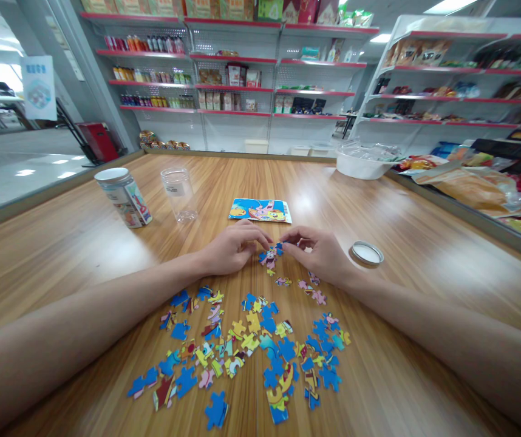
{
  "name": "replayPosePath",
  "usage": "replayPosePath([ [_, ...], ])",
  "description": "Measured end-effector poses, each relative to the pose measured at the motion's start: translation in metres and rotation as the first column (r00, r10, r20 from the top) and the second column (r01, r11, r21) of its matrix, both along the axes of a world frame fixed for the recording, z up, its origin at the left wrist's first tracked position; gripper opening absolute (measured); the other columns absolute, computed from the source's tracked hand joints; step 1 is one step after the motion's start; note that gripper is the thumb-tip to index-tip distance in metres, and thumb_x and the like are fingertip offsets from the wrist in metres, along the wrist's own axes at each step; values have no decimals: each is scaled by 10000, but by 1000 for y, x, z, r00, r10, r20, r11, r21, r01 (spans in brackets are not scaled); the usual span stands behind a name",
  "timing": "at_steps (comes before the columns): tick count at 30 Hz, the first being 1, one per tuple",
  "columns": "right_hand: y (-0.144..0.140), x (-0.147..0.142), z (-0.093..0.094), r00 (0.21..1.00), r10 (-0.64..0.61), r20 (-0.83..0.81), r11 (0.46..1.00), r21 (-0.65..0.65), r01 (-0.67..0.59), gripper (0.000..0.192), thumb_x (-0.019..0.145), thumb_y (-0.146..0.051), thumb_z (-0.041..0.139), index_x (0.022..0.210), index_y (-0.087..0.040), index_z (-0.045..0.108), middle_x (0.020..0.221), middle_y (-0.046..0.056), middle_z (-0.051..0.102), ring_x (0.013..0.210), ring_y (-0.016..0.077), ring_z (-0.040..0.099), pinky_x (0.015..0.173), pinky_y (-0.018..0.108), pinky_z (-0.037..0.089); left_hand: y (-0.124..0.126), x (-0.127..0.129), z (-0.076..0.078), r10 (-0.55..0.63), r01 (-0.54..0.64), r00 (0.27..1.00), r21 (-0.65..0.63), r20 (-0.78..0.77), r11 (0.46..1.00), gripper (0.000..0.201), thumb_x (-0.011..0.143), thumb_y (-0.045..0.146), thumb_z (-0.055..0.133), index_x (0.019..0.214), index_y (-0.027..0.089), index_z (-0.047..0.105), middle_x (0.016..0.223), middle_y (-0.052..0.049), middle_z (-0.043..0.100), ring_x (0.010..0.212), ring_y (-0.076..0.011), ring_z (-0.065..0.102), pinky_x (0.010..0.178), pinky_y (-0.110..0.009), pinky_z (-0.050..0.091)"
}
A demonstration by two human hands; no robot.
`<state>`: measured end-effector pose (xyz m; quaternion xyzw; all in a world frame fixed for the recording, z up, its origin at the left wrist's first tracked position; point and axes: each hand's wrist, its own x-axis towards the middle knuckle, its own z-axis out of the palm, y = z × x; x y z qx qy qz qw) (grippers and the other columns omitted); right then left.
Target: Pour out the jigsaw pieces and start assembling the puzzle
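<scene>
Scattered closest to me across the brown wooden table [401, 212] lie loose cardboard puzzle pieces [251, 346], mostly bright blue with bits of yellow, pink and red, some face up, some tilted over each other. Beyond them my left hand [231, 247] and right hand [319, 255] meet, fingertips pinched on a small joined cluster of pink-and-blue pieces [270, 256] resting on the wood. Just behind it lies the printed cartoon picture card [260, 210]; a round white metal lid [367, 252] sits beside my right hand.
</scene>
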<state>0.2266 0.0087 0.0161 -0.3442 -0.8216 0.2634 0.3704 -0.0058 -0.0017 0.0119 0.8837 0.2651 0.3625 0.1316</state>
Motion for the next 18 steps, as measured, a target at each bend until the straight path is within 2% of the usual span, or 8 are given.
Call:
replayPosePath([
  [3,3,2,-2,997,-62,-38,996,-73,59,178,830,-289,661,909,-138,715,818,61,723,679,144,625,603,282,486,4,-3,-3,-62,63,998,38,-25,997,419,791,-52,445,966,197,733,1091,-44,735,985,-182,596,933,-399,486],
  [7,7,3,-4,991,-131,-8,988,-85,130,204,819,-300,675,938,-147,738,824,59,734,660,144,612,608,292,479,5,-3,-7,-122,125,991,64,-44,990,484,747,-76,434,967,209,758,1053,-16,758,951,-196,564,885,-383,504],
  [18,7,3,-3,992,-117,43,988,-99,121,168,823,-310,680,877,-163,737,772,38,723,633,132,597,604,278,461,4,-3,-9,-102,104,994,54,-37,993,495,710,-94,432,933,193,768,992,-25,766,888,-188,567,841,-367,513],
])
